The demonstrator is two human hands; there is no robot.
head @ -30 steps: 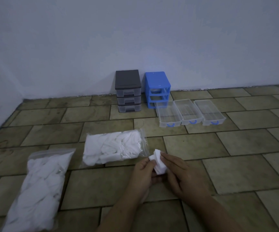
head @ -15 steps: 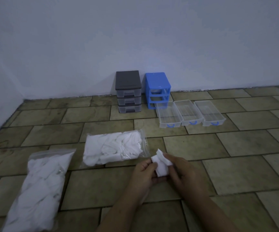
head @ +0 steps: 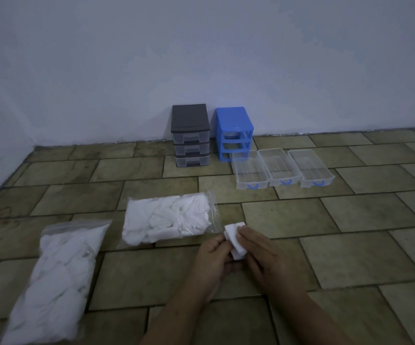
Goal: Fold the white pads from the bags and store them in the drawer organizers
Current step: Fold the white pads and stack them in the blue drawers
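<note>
Since a second ago the white pad (head: 235, 241) has been pressed flatter between left hand (head: 213, 257) and right hand (head: 263, 257), both pinching it above the tiled floor (head: 350, 257), mid-fold; next likely carrying it to the clear drawers (head: 282, 170).

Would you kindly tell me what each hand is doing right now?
Left hand: fingers curled round the white pad, holding it.
Right hand: also holds the same pad, fingers pinching its right edge.
</note>
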